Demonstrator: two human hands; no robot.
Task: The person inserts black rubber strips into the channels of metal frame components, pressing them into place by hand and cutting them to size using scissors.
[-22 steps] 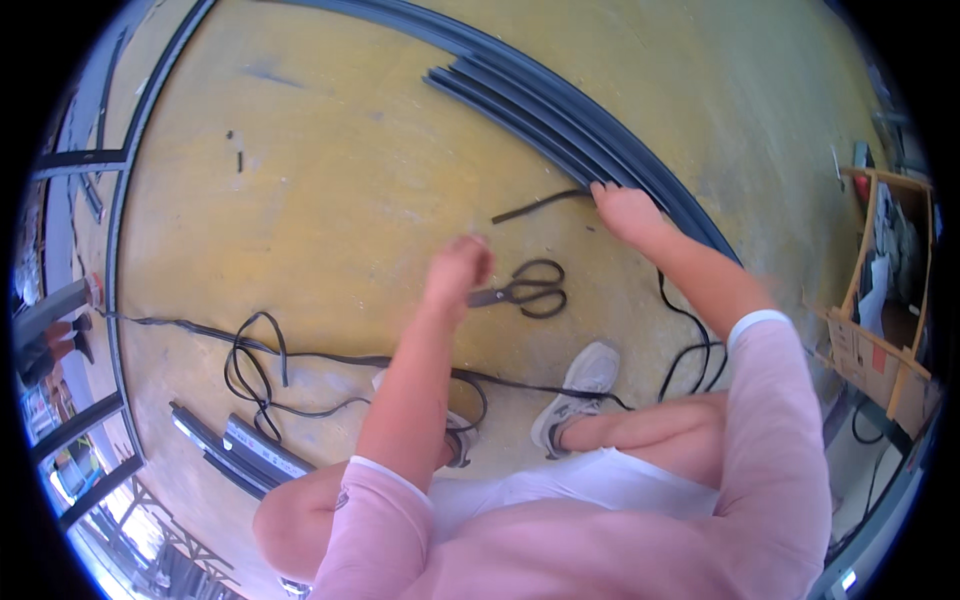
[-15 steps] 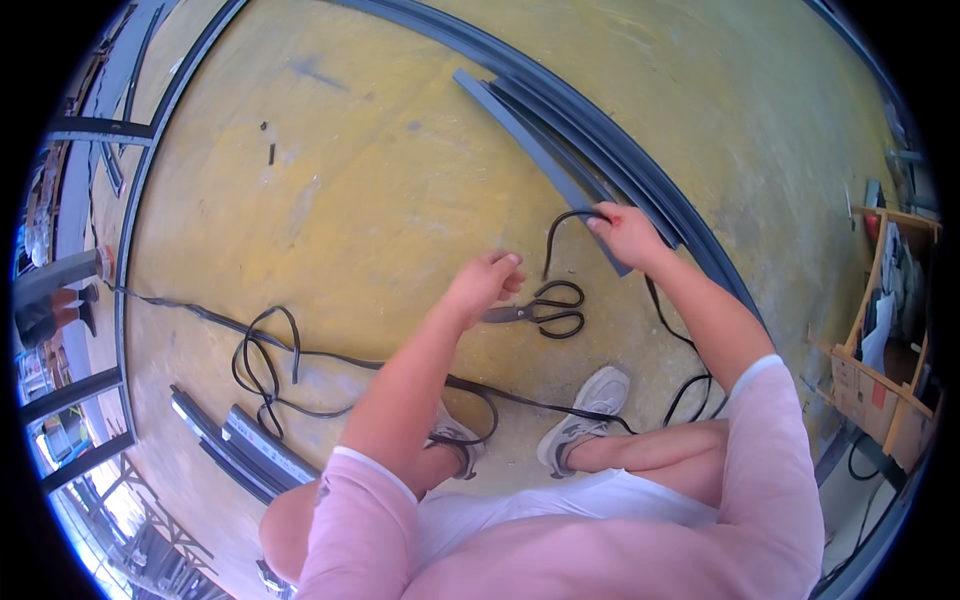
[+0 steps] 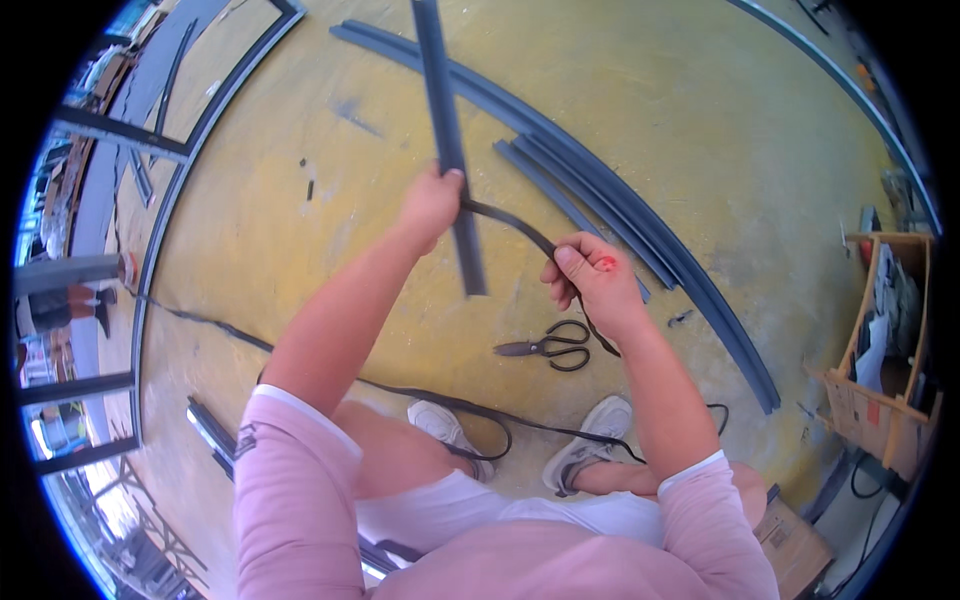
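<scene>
Gripping a dark grey grooved profile (image 3: 439, 90) in the left hand (image 3: 430, 208), apparently to steady it; pinching a black flexible strip (image 3: 510, 220) in the right hand (image 3: 600, 283), probably to control its span to the profile; with scissors (image 3: 541, 348) on the floor (image 3: 250, 260), within reach

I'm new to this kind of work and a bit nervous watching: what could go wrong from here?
The left hand has a one-handed grip on the long grey profile, so it might swing or slip. The black strip could twist or slip while handled. The scissors lie just beyond the shoes, where a foot might catch them.
</scene>
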